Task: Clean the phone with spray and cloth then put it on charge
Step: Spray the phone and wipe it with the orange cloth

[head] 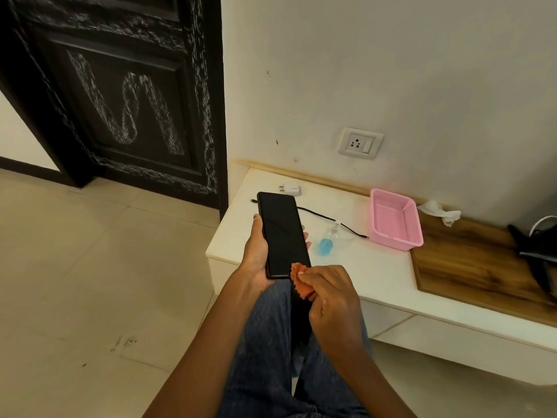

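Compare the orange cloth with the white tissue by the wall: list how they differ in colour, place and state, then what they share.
The orange cloth is bright orange; the white tissue is white. The cloth is pinched in the right hand against the phone, which the left hand holds; the tissue lies untouched on the counter near the pink basket. Both are soft, crumpled pieces.

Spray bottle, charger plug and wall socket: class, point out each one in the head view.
Spray bottle [326, 246]: head view, on its blue lower body.
Charger plug [290, 188]: head view, on its white casing.
Wall socket [360, 143]: head view, on its faceplate.
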The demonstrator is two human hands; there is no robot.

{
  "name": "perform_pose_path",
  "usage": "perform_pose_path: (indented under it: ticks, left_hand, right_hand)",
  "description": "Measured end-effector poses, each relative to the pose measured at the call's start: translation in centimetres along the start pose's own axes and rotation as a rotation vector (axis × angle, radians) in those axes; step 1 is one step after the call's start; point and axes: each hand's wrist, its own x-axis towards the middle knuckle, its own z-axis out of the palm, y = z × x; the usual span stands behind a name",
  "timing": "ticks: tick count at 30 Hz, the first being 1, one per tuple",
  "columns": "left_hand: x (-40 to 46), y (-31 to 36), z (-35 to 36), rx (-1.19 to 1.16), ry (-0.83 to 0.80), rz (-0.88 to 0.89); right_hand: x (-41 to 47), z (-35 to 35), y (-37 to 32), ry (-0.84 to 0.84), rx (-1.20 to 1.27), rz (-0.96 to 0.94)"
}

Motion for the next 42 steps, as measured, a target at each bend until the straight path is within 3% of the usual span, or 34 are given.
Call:
perform_pose_path:
  ticks: [6, 9, 14, 18, 20, 22, 25, 28, 33, 36, 40, 41, 42]
  left_hand:
    - [0.9, -1.1, 0.2, 0.065, 0.073, 0.025]
    - [1.4, -0.9, -0.1, 0.106, 0.084, 0.037]
    - [1.8, -1.2, -0.3, 0.08, 0.048, 0.019]
    - [1.9, -1.3, -0.4, 0.067, 0.009, -0.043]
    - [1.6, -1.3, -0.5, 0.029, -0.054, -0.083]
    - [1.2, -1.2, -0.5, -0.008, -0.126, -0.09]
    - [0.7, -1.4, 0.0, -0.042, -0.208, -0.112]
    - [0.6, -1.4, 0.3, -0.036, -0.241, -0.136]
    - [1.1, -1.6, 0.0, -0.036, -0.253, -0.155]
    - [1.4, -1.4, -0.3, -0.02, -0.261, -0.166]
    - [1.7, -1.5, -1.0, -0.005, -0.232, -0.184]
    - [1.8, -1.6, -1.1, -0.022, -0.218, -0.181]
    - [2.0, -1.6, -1.4, -0.041, -0.205, -0.164]
  right_hand:
    - [0.2, 1.8, -2.4, 0.054, 0.207, -0.043]
    - [0.9, 2.2, -2.3, -0.073, 0.338, 0.094]
    - [1.7, 0.5, -1.8, -0.181, 0.342, -0.065]
    - [2.7, -0.5, -1.2, -0.212, 0.597, 0.167]
    - [3.9, -1.5, -0.8, -0.14, 0.65, 0.312]
    - [6.1, -2.4, 0.0, -0.018, 0.611, 0.394]
    - [10.7, -3.0, 1.0, 0.129, 0.484, 0.365]
    - [14.0, -1.9, 1.6, 0.116, 0.349, 0.268]
    - [15.0, 0.7, 3.3, -0.045, 0.038, 0.05]
    - [13.5, 1.7, 2.8, -0.191, -0.072, 0.022]
    - [10.6, 1.8, 0.6, -0.126, -0.127, -0.058]
    - [9.9, 2.1, 0.1, -0.184, -0.099, -0.08]
    - [9.1, 2.6, -1.3, -0.431, -0.152, -0.074]
